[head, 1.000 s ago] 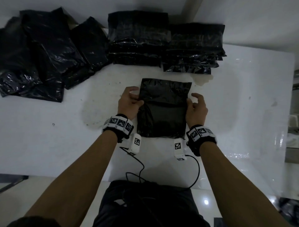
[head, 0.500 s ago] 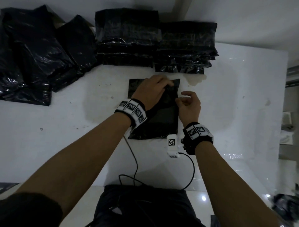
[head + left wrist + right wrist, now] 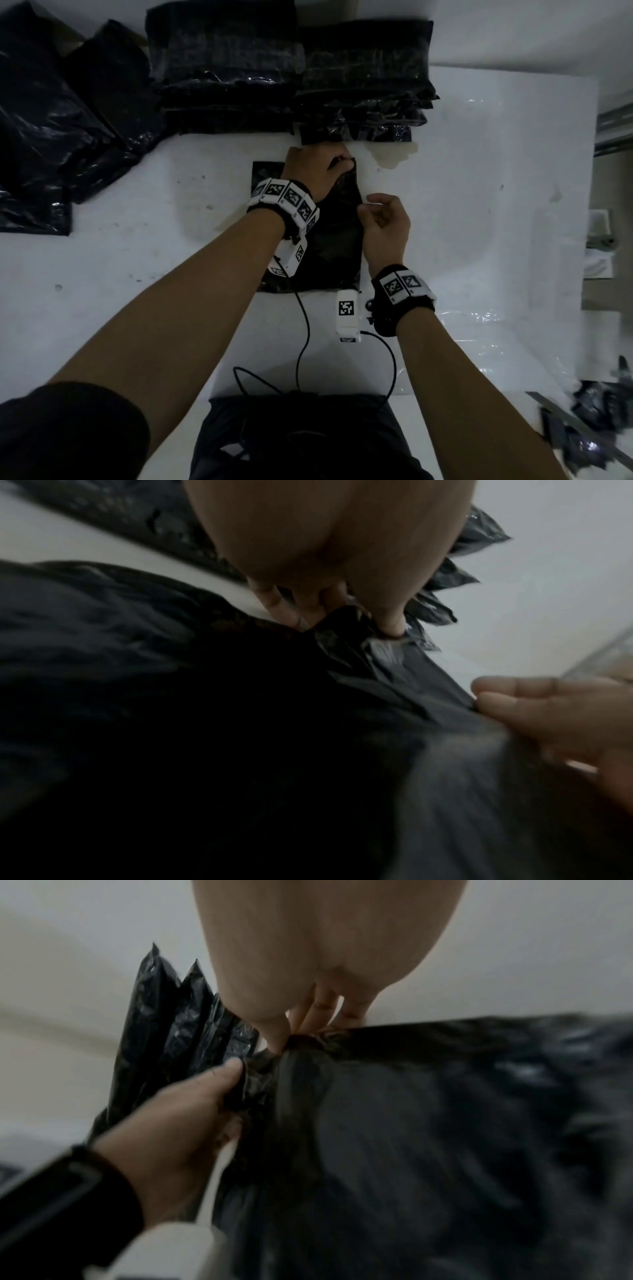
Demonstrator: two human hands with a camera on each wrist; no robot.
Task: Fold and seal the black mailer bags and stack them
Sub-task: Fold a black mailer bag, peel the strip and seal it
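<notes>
A black mailer bag (image 3: 337,246) lies flat on the white table (image 3: 137,274) in front of me. My left hand (image 3: 337,164) reaches across it and pinches its far right corner, which crumples between thumb and fingers (image 3: 390,620). My right hand (image 3: 364,209) pinches the bag's right edge a little nearer to me, thumb against fingertips (image 3: 274,1034). In the right wrist view the left hand (image 3: 226,1080) holds the bunched plastic just beside my right fingers. My left forearm covers the bag's left part.
Two stacks of folded black bags (image 3: 222,75) (image 3: 363,89) stand at the table's back edge, just beyond my left hand. A loose pile of black bags (image 3: 58,120) lies at the back left. Cables (image 3: 305,342) run from the wrist cameras. Dark scraps (image 3: 599,421) lie low right.
My left hand left the bag's left edge, crossed over it and took hold of the far right corner. My right hand stayed at the right edge and closed into a pinch.
</notes>
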